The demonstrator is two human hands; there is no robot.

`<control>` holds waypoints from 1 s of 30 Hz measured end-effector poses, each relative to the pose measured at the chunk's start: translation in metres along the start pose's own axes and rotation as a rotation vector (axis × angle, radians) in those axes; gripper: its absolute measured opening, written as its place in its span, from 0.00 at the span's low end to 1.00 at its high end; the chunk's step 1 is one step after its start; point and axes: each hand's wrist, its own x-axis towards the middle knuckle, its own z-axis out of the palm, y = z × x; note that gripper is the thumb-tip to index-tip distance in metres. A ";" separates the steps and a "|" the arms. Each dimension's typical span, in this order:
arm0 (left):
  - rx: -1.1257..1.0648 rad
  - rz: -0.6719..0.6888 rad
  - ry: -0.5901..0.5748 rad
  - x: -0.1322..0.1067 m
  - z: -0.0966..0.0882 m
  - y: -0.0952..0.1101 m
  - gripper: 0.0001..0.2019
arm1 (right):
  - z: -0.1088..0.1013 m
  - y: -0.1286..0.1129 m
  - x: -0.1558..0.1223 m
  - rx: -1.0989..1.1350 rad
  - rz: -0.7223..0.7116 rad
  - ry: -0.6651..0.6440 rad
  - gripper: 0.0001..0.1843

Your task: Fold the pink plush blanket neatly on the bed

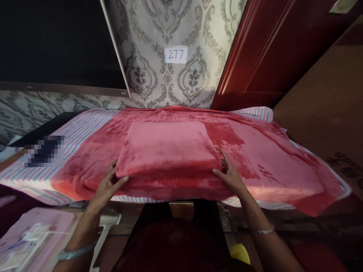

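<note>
I watched a folded pink plush bundle (167, 145) lie between the left hand (109, 182) and the right hand (231, 176), its near corners within their grip. Its broad top looked nearly flat, paler away from the hands, with darker brushed nap nearer them; its thick, rounded front edge showed deeper red between the thumbs.

With our left hand (108, 182) and right hand (230, 176), we held a folded pink cloth (167, 145) on a spread red blanket (279, 160).

Bundle (167, 143) — atop blanket (283, 158), before wall (176, 85)
</note>
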 end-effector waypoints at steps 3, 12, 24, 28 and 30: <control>0.029 0.014 -0.039 0.000 -0.003 0.011 0.33 | -0.001 0.001 -0.006 -0.197 -0.132 0.008 0.45; 0.055 0.061 0.030 0.003 -0.012 0.009 0.24 | -0.003 0.015 0.003 -0.371 -0.289 0.194 0.29; -0.238 -0.160 0.049 0.019 -0.043 0.007 0.26 | -0.018 0.007 0.015 -0.013 0.027 0.092 0.36; -0.206 -0.227 0.048 0.055 -0.037 0.034 0.32 | -0.017 -0.013 0.056 0.127 0.100 0.053 0.40; -0.212 -0.268 0.046 0.078 -0.029 0.045 0.33 | -0.011 -0.022 0.082 0.240 0.144 0.022 0.41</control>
